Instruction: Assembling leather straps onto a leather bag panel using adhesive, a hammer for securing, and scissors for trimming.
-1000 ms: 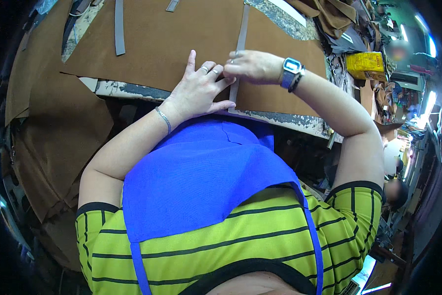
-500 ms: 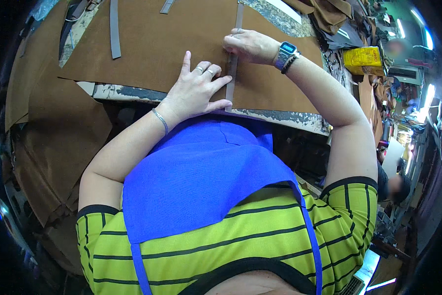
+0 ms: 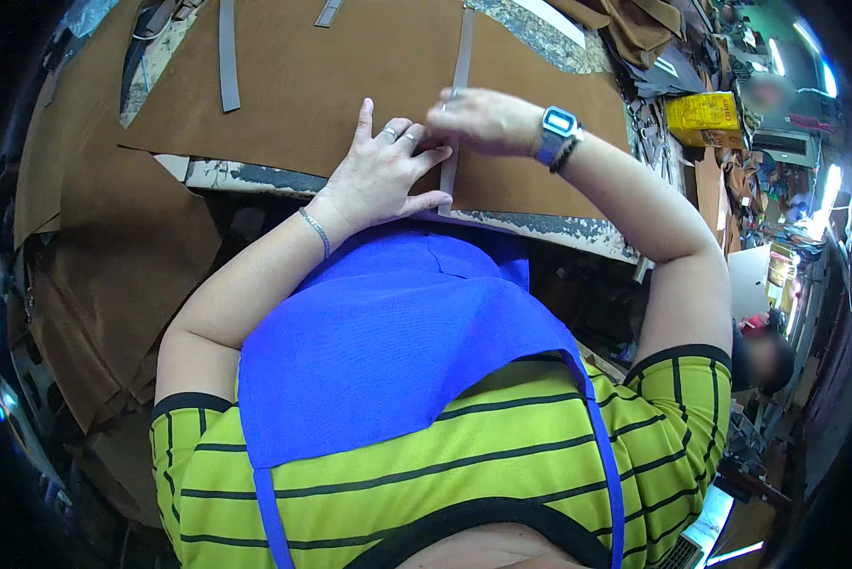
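Note:
A large brown sheet that looks like leather [image 3: 284,104] lies over the worktable. Across it runs a narrow grey strip [image 3: 463,57], pointing away from me toward the far edge. My left hand [image 3: 378,171] rests with spread fingers at the strip's near end, its thumb and a fingertip touching the left edge. Over the middle of the strip is my right hand [image 3: 487,121], with curled fingers pressed together. Whatever those fingers may hold is hidden beneath them. A second grey strip [image 3: 229,62] and a short grey piece [image 3: 328,13] lie farther left on the sheet.
The table's worn, paint-chipped edge [image 3: 246,175] shows in front of me. More brown material [image 3: 122,284] hangs down at the left. Scraps [image 3: 644,33] and a yellow package [image 3: 703,119] are heaped at the right. Another person [image 3: 763,360] is farther off right.
My right hand has come nearer to me along the grey strip, and its wrist has turned. My left hand stays in place at the strip's near end.

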Action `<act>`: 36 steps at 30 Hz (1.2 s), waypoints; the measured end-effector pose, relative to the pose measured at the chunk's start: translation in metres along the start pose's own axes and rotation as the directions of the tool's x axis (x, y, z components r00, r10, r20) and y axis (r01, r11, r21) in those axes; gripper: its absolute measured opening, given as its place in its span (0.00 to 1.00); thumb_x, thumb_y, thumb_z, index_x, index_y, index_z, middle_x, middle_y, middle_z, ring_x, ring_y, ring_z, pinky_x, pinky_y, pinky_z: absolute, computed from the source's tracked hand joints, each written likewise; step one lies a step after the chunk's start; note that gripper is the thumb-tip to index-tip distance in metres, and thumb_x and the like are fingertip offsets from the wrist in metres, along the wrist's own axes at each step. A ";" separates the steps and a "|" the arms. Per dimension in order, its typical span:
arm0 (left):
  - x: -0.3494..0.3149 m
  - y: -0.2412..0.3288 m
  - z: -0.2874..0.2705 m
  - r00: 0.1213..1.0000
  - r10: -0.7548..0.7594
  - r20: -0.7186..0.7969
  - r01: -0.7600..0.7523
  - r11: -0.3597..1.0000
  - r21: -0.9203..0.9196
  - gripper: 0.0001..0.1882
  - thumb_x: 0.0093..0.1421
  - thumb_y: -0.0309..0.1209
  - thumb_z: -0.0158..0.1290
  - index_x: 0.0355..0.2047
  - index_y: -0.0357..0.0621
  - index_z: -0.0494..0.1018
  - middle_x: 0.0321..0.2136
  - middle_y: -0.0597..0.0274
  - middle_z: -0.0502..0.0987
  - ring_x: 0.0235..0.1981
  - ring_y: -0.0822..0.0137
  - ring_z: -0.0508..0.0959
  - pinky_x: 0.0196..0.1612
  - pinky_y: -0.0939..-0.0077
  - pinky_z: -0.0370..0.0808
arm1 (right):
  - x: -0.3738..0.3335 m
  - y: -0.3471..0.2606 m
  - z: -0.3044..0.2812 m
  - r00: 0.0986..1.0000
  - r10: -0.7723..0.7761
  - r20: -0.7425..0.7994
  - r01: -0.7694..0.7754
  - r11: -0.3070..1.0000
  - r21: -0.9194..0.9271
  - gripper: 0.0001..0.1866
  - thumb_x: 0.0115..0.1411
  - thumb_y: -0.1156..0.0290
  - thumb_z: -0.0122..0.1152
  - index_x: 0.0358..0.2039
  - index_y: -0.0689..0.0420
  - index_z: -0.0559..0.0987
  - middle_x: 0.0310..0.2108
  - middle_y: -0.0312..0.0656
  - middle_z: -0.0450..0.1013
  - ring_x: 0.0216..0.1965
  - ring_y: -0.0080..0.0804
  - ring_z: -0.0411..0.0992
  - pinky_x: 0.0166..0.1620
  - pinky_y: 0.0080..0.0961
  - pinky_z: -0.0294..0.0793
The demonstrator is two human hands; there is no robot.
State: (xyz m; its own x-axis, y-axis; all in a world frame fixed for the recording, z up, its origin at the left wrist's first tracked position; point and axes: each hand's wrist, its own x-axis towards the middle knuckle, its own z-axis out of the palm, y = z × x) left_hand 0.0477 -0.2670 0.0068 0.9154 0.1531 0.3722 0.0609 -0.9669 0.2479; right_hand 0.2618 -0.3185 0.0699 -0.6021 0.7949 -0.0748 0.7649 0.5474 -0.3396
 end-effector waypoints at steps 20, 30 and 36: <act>-0.002 -0.001 0.000 1.000 0.008 -0.012 -0.008 1.000 0.011 0.31 0.55 0.62 0.48 0.50 0.58 0.74 0.45 0.60 0.70 0.53 0.60 0.68 0.61 0.29 0.44 | 0.004 0.003 0.000 0.998 0.056 0.001 -0.056 0.998 0.004 0.06 0.57 0.74 0.55 0.34 0.56 0.68 0.30 0.45 0.70 0.36 0.47 0.71 0.39 0.38 0.74; 0.000 0.001 -0.005 0.999 -0.010 0.051 0.010 1.000 -0.007 0.29 0.55 0.60 0.49 0.52 0.61 0.73 0.46 0.61 0.70 0.53 0.60 0.68 0.61 0.29 0.42 | -0.007 -0.023 0.006 0.935 0.346 -0.079 -0.309 0.903 0.297 0.13 0.56 0.76 0.58 0.41 0.55 0.69 0.35 0.47 0.73 0.39 0.43 0.74 0.40 0.35 0.75; 0.001 0.003 -0.009 0.997 0.000 0.079 0.001 1.000 -0.010 0.29 0.54 0.59 0.52 0.51 0.60 0.73 0.45 0.64 0.71 0.52 0.62 0.69 0.60 0.28 0.43 | -0.050 -0.017 0.032 0.330 0.775 -0.539 -0.012 0.574 0.819 0.18 0.62 0.74 0.58 0.52 0.61 0.68 0.37 0.34 0.71 0.36 0.16 0.69 0.38 0.16 0.71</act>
State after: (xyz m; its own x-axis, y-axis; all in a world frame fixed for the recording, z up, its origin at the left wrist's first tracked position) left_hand 0.0453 -0.2676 0.0164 0.9441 0.1362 0.3002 0.0575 -0.9647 0.2570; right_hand 0.2721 -0.3761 0.0495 0.5175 0.8275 0.2176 0.2589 0.0910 -0.9616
